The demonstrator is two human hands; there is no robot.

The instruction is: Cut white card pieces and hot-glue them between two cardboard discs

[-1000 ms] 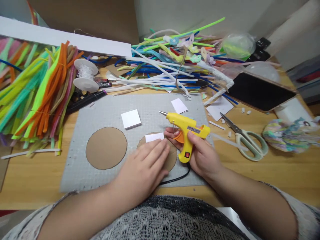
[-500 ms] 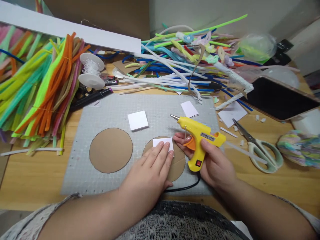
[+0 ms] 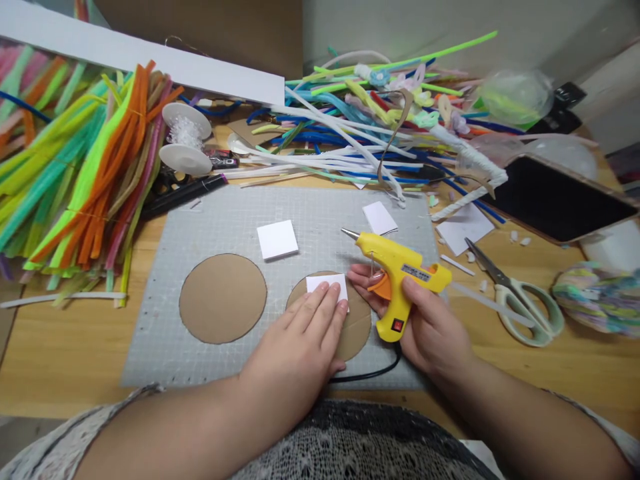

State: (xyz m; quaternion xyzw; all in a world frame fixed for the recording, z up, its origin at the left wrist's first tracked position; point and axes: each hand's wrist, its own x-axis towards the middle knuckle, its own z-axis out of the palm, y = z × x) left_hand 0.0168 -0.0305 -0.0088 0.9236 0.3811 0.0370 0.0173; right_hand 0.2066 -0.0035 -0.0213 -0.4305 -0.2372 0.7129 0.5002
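Observation:
My left hand [image 3: 300, 347] lies flat with its fingers stretched out, pressing a small white square [image 3: 327, 285] onto a brown cardboard disc [image 3: 357, 327]. My right hand [image 3: 425, 320] grips a yellow hot glue gun [image 3: 395, 267] by its handle, nozzle pointing up-left, just right of the disc. A black cord [image 3: 370, 373] runs from the gun under my hands. A second cardboard disc [image 3: 223, 298] lies to the left on the grey cutting mat [image 3: 225, 213]. Two more white squares, one [image 3: 277, 239] and another [image 3: 380, 217], lie on the mat above.
Bundles of coloured pipe cleaners [image 3: 80, 167] fill the left; a loose tangle of them [image 3: 360, 127] lies behind the mat. A thread spool [image 3: 185, 140], a black marker [image 3: 180, 195], scissors [image 3: 515, 300], a dark tablet [image 3: 555, 200] and a pastel yarn bundle [image 3: 595, 297] surround the mat.
The view has shifted slightly; my left hand's fingers slid further onto the white square. My right hand still holds the glue gun in the same place.

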